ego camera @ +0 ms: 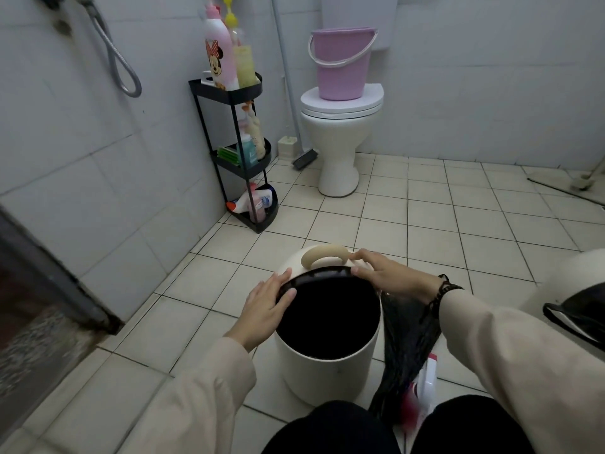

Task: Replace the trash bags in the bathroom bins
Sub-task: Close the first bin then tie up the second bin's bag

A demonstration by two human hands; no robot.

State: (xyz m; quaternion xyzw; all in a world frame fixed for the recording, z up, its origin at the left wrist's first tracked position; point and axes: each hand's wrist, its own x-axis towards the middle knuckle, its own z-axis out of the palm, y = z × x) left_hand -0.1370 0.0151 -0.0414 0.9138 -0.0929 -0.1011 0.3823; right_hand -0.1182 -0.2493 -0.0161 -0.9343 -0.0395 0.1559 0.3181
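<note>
A cream round bin (327, 371) stands on the tiled floor in front of my knees, its inside dark. Its cream lid (322, 257) with a curved handle is tipped up at the far rim. My left hand (266, 306) lies on the bin's left rim, thumb over the black edge. My right hand (386, 273) pinches the lid's right edge at the rim. A black trash bag (406, 348) hangs under my right forearm beside the bin. A second bin (569, 290) with a black bag rim shows at the right edge.
A black three-tier rack (242, 152) with bottles stands against the left wall. Behind it is a white toilet (340, 139) with a purple bucket (342, 63) on its lid, and a brush (304, 157). A pink and white package (425, 385) lies by the bag.
</note>
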